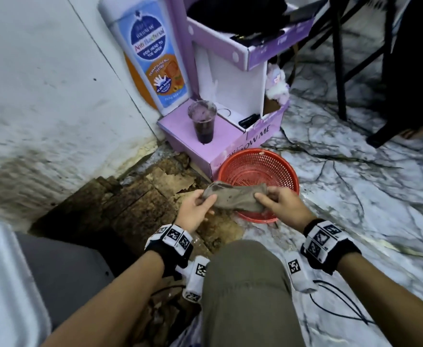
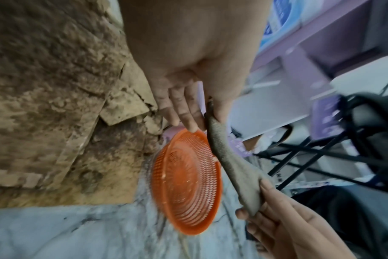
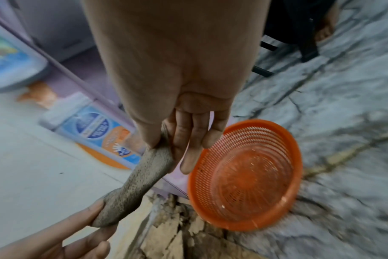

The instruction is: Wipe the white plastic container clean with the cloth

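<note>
Left hand (image 1: 195, 207) and right hand (image 1: 278, 199) fingers each pinch one end of a dirty grey-brown cloth (image 1: 233, 196), stretched above a round red plastic mesh basket (image 1: 260, 169) on the marble floor (image 1: 355, 191).

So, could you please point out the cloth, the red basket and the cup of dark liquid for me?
cloth (image 1: 233, 197): head view, on its middle span stretched between the two hands.
red basket (image 1: 258, 154): head view, on its far rim.
cup of dark liquid (image 1: 203, 126): head view, on its side wall.
</note>
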`<act>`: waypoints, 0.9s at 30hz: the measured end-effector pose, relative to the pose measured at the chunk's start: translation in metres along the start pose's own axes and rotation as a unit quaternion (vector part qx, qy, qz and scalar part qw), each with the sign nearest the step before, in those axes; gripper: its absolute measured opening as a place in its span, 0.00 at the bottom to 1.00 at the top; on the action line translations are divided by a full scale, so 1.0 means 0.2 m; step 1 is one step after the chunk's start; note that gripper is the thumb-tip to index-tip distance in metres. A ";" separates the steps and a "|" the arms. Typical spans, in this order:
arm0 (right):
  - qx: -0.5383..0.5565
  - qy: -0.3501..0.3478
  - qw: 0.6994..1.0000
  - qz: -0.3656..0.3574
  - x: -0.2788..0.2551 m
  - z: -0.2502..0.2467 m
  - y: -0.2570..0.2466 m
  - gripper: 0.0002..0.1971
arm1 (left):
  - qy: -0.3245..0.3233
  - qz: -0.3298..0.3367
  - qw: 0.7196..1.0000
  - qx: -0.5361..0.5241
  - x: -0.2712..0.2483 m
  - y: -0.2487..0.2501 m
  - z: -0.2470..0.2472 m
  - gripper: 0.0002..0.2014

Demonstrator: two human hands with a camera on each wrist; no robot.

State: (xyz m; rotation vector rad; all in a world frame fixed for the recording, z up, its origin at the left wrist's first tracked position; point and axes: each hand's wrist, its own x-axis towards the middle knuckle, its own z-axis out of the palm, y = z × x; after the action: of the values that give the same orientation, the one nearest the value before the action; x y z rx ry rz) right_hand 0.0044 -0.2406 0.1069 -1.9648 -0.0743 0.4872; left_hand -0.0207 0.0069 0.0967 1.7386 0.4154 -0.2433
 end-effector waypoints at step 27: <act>-0.240 -0.198 0.919 -0.243 -0.70 1.03 -1.58 0.18 | 0.286 0.097 0.945 -0.126 -1.47 0.23 -1.40 0.03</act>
State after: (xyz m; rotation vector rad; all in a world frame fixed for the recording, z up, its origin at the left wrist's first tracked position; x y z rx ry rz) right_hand -0.1478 0.0372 0.3553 -2.1818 -0.9977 0.5591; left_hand -0.2881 0.2310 0.3085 1.5614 0.6565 0.4532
